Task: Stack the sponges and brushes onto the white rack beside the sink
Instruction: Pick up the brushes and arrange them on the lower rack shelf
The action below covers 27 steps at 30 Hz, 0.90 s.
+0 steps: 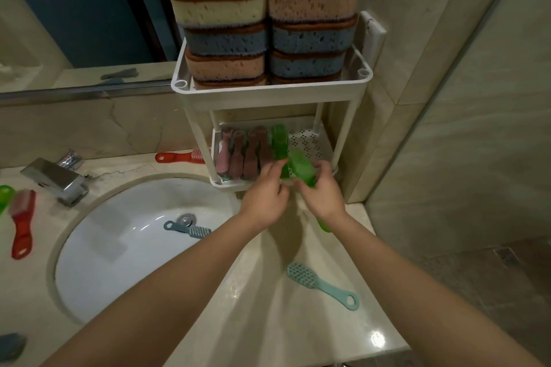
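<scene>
The white rack [269, 94] stands on the counter right of the sink. Its top shelf holds stacked sponges [222, 34] with brown scouring tops. The lower shelf [310, 143] holds several pink and maroon brushes [243, 155] and a green brush [279, 135] lying side by side. My right hand [323, 195] grips another green brush [301, 165] at the lower shelf's front edge. My left hand [265, 192] touches the same brush from the left, fingers curled at it. Its handle end [324, 225] pokes out below my right wrist.
Loose brushes lie around: a teal one [320, 284] on the near counter, a blue one [187, 229] in the sink basin [113, 247], a red one [180, 157] behind the sink, a red one [22, 225] at far left. A chrome faucet [56, 180] stands left.
</scene>
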Each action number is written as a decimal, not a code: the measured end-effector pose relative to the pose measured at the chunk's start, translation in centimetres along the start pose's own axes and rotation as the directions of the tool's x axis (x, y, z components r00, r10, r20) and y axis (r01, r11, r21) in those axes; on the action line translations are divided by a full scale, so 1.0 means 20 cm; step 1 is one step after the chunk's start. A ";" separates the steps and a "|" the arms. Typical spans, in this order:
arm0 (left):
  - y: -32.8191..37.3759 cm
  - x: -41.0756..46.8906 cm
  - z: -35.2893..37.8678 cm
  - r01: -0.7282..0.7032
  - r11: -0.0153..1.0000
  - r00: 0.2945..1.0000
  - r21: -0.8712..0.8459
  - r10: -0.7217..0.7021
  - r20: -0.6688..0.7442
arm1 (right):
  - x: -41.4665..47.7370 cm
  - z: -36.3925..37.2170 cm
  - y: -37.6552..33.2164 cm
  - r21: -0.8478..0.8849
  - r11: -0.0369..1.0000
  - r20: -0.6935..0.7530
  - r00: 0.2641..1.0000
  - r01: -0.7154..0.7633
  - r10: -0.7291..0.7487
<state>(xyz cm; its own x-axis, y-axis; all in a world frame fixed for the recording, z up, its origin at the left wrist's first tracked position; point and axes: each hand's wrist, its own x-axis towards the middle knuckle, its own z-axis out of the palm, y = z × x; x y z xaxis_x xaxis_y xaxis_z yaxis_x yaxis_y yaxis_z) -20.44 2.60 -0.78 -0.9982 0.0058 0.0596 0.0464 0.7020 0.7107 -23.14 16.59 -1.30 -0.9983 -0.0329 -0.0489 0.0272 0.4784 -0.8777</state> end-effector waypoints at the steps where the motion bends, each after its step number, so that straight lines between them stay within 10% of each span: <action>1: 0.00 0.02 0.00 0.002 1.000 1.000 -0.020 -0.002 0.020 | 0.04 0.01 -0.04 0.082 0.995 -0.011 0.998 -0.064 0.065; 6: -0.01 0.16 -0.01 0.055 0.998 0.992 -0.040 -0.050 0.114 | 0.25 0.04 -0.14 0.266 0.924 0.038 0.961 -0.275 0.275; 27: -0.17 0.39 0.00 0.183 0.979 0.963 -0.087 -0.160 0.218 | 0.60 0.17 -0.07 -0.127 0.960 0.139 0.954 -0.249 0.266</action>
<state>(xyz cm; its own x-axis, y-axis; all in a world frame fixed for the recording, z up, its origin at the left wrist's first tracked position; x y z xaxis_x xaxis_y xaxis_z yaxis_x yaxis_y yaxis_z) -28.40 0.31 -2.78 -0.9766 0.0483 -0.2094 -0.1336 0.6266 0.7678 -34.94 12.48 -2.35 -0.9379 -0.0262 -0.3460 0.2678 0.5792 -0.7699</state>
